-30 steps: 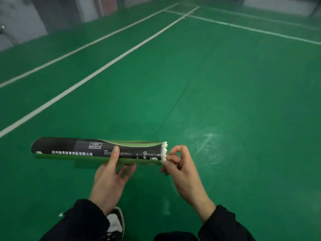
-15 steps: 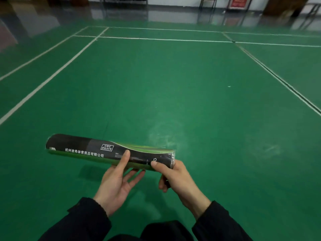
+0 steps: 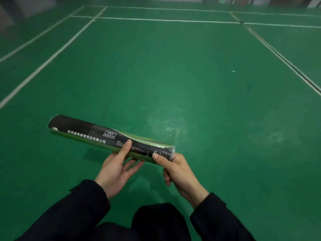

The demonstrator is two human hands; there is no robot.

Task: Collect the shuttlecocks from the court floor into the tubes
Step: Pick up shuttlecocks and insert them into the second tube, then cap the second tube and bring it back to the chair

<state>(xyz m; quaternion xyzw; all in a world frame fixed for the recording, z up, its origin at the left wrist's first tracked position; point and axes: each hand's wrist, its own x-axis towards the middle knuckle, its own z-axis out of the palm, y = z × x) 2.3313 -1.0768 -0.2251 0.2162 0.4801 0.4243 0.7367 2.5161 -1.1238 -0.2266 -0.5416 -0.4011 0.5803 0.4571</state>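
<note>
A black and green shuttlecock tube [image 3: 90, 134] lies nearly level in front of me, above the green court floor. My left hand [image 3: 118, 169] holds it from below near the middle, thumb on top. My right hand [image 3: 175, 169] grips the tube's right end, fingers curled under and thumb on the side. A dark cap closes that end, so the contents are hidden. No shuttlecock shows on the floor; a tiny white speck [image 3: 233, 71] lies far off to the right.
White court lines [image 3: 52, 56] run along the left and across the far end, and a dark seam line [image 3: 284, 58] runs down the right. Walls and furniture stand beyond the far line. My dark sleeves and knees fill the bottom edge.
The white feathers seen at the tube's right end a second ago are now covered by a dark cap. My right hand went from pinching at the opening to gripping the end. My view swung right.
</note>
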